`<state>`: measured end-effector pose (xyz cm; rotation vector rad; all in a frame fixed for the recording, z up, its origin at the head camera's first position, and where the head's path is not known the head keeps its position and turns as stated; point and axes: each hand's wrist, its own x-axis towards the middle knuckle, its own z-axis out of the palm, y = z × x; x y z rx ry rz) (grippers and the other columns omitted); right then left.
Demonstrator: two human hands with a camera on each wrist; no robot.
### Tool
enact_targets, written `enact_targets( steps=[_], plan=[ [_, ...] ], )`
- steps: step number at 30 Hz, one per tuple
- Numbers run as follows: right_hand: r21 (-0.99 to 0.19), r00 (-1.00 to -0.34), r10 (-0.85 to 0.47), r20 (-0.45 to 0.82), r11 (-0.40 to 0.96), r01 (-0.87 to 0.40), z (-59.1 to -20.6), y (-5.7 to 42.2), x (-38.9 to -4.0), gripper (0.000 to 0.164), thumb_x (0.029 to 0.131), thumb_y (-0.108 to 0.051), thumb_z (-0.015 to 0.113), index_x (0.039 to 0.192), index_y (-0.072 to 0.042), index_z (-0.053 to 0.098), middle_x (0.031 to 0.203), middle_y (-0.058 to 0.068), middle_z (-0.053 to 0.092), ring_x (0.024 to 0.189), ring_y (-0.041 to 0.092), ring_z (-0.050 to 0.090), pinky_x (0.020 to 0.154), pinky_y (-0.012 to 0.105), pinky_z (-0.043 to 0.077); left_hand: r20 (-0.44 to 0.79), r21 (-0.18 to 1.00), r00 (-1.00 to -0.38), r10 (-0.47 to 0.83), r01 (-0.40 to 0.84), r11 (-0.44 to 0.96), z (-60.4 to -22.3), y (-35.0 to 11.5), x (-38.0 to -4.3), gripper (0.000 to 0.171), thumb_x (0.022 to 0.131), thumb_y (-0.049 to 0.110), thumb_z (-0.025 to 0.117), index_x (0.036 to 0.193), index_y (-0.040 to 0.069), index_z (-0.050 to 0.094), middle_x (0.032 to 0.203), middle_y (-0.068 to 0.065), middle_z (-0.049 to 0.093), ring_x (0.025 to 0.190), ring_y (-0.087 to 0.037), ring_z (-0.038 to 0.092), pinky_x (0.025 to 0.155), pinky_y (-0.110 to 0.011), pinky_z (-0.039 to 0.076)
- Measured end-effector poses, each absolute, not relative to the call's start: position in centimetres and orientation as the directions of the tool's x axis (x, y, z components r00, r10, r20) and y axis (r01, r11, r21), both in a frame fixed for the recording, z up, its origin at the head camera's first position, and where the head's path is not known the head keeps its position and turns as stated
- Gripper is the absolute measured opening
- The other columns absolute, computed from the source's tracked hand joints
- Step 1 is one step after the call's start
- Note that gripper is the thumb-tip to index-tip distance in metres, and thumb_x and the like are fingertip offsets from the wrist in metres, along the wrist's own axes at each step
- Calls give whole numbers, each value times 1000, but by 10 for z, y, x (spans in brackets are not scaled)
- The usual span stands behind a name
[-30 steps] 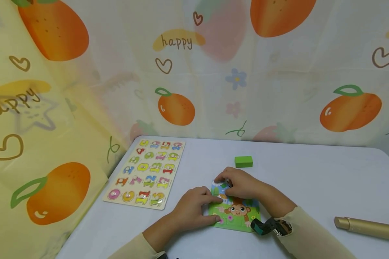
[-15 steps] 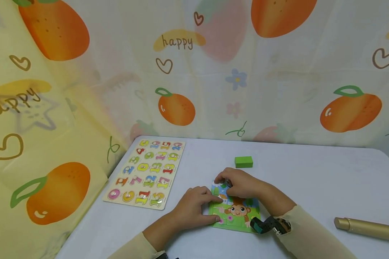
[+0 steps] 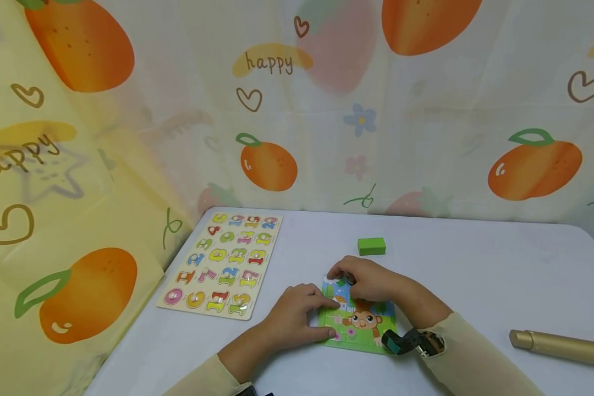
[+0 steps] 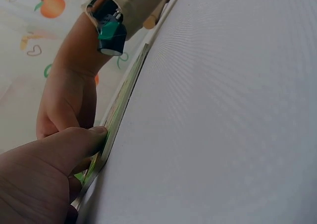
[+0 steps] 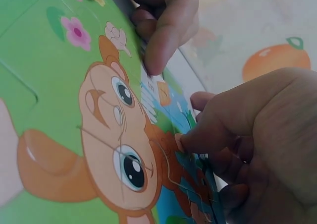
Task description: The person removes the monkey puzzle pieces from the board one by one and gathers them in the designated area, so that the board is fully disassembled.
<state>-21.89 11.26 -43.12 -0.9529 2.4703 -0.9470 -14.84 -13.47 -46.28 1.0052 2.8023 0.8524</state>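
A monkey jigsaw puzzle (image 3: 348,338) lies on the white table, with green grass, a blue sky and visible seams between pieces. At its left edge my left hand (image 3: 297,319) holds it, thumb and index finger on the picture. My right hand (image 3: 371,280) bends over the far part of the puzzle. In the right wrist view, the right thumb (image 5: 190,137) touches the picture near the far edge while the other fingers curl beyond that edge. The pieces under the right hand are partly hidden. The left wrist view shows the left thumb (image 4: 86,137) on the puzzle's rim.
Farther back sits a green block (image 3: 372,247). A number puzzle board (image 3: 257,286) with colourful knobbed digits occupies the table's left side. On the right lies a gold cylinder (image 3: 564,347). A printed fruit curtain (image 3: 317,154) hangs behind the table (image 3: 475,264).
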Motion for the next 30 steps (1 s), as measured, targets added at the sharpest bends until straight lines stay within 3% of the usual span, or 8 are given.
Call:
enact_targets(
  steps=[11, 22, 30],
  plan=[
    [-707, -739, -671, -50, 546, -448, -432, 110, -217, 50, 84, 13, 66, 128, -9, 69, 120, 0, 62, 96, 18, 54, 84, 31, 48, 135, 520, -789, 600, 572, 635, -462, -135, -149, 46, 87, 52, 87, 128, 35, 78, 103, 17, 59, 97, -1, 52, 91, -32, 42],
    [-734, -742, -670, -43, 525, -431, -433, 113, -217, 47, 87, 9, 66, 126, -18, 67, 115, 0, 63, 92, 18, 55, 83, 33, 49, 141, 520, -786, 602, 576, 630, -462, -135, -150, 45, 87, 52, 87, 128, 35, 78, 104, 16, 61, 97, -1, 53, 91, -32, 43],
    [-763, -775, -630, -39, 520, -385, -437, 111, -218, 23, 101, -8, 67, 121, -21, 67, 107, -2, 63, 87, 17, 58, 80, 35, 51, 160, 497, -776, 611, 597, 629, -463, -136, -150, 46, 87, 53, 87, 129, 35, 78, 104, 17, 61, 97, -1, 53, 91, -32, 43]
  ],
)
